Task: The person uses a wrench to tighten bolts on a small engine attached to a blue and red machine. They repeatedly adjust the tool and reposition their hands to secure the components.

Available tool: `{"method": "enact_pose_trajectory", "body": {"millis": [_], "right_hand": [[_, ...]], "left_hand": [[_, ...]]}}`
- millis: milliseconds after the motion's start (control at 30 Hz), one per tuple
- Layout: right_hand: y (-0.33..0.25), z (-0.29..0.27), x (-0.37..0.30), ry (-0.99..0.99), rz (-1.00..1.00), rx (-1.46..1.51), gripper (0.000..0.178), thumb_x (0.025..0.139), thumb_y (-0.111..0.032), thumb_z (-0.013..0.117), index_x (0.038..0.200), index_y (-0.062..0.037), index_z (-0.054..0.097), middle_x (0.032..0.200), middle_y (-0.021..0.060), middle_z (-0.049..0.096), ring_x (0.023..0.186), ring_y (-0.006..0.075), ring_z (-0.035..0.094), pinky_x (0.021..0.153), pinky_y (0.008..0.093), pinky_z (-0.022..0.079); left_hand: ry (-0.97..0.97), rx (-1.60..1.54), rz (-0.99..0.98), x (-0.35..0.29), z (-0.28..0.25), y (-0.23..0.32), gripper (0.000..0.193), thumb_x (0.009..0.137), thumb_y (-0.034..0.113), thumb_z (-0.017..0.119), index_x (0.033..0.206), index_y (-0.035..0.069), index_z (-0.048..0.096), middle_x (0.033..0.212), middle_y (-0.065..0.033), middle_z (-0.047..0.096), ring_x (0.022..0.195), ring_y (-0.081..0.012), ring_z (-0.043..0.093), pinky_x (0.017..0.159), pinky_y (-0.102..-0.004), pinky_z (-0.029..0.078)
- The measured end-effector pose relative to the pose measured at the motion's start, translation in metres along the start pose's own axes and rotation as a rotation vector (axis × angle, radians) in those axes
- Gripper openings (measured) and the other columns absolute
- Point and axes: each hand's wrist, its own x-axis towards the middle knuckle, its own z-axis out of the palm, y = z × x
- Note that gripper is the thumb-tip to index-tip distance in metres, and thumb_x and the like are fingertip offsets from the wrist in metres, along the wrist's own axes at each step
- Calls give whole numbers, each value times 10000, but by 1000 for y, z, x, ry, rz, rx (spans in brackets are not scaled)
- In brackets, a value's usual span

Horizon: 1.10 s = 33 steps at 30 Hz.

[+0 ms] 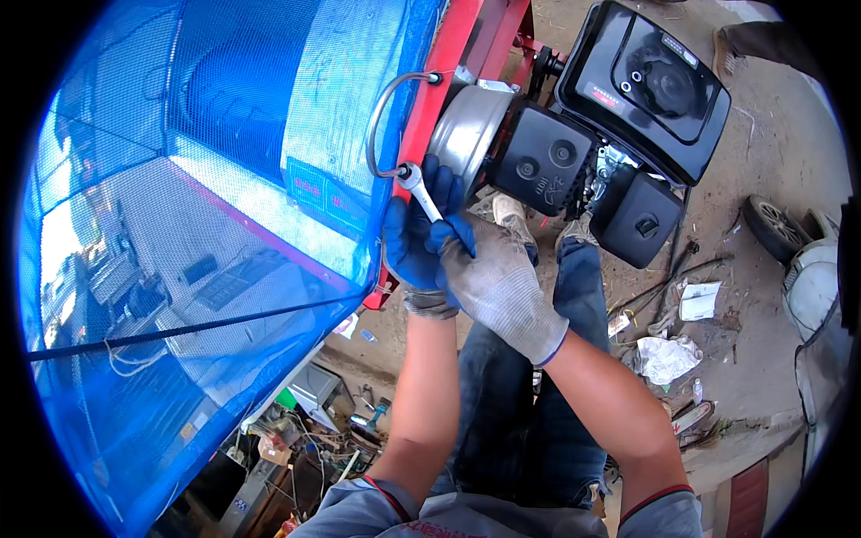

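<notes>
My right hand [502,278], in a grey knit glove with blue fingers, is closed around the shaft of a silver wrench [426,197]. The wrench head sits on a nut at the lower end of a curved metal rod [372,125]. That rod joins a red metal frame [420,121] at both ends. My left hand [411,247], gloved with its blue palm side showing, is beside the frame just under the wrench. Its fingers point upward, apart, behind the wrench; my right hand covers part of it.
A black-covered engine [650,90] with a silver round housing [468,134] adjoins the frame. Blue mesh [233,108] fills the left, crossed by a dark cord [197,332]. Tools and scrap lie below it. A wheel [776,229] and white litter [668,359] are at right.
</notes>
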Motion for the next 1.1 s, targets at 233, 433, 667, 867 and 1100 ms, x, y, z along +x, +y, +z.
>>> {"method": "enact_pose_trajectory", "body": {"millis": [233, 433, 667, 867, 1100], "right_hand": [[-3, -67, 25, -83, -169, -278, 248, 902, -198, 546, 1022, -13, 660, 904, 234, 674, 922, 366, 667, 836, 439, 524], [-55, -101, 74, -257, -327, -672, 366, 857, -267, 581, 1084, 14, 636, 946, 251, 679, 947, 370, 668, 863, 456, 532], [0, -45, 37, -66, -452, -422, 206, 893, -162, 576, 1008, -15, 665, 868, 211, 679, 826, 374, 676, 723, 449, 538], [1, 27, -16, 13, 173, 519, 266, 968, -249, 569, 1017, -4, 661, 904, 203, 699, 852, 324, 700, 743, 396, 529], [-3, -60, 20, -73, -227, -350, 191, 931, -133, 564, 1002, 19, 655, 906, 197, 674, 858, 307, 684, 743, 403, 550]], "left_hand": [[13, -377, -96, -3, -8, 5, 640, 952, 384, 510, 1443, -11, 393, 1422, -183, 504, 1282, -317, 522, 1131, -474, 357], [-73, -312, -66, -1, -9, 4, 621, 981, 354, 480, 1421, -72, 378, 1433, -232, 469, 1354, -324, 443, 1175, -463, 283], [-234, -510, -126, 1, -4, 3, 631, 1006, 367, 412, 1451, -73, 329, 1463, -254, 421, 1381, -351, 398, 1200, -470, 239], [66, 46, 10, -4, 3, 6, 637, 1008, 344, 407, 1487, -53, 271, 1495, -230, 386, 1366, -341, 416, 1176, -459, 286], [138, -144, -70, -3, -6, 4, 619, 977, 378, 476, 1456, -4, 383, 1409, -158, 525, 1285, -304, 518, 1103, -471, 371]]}}
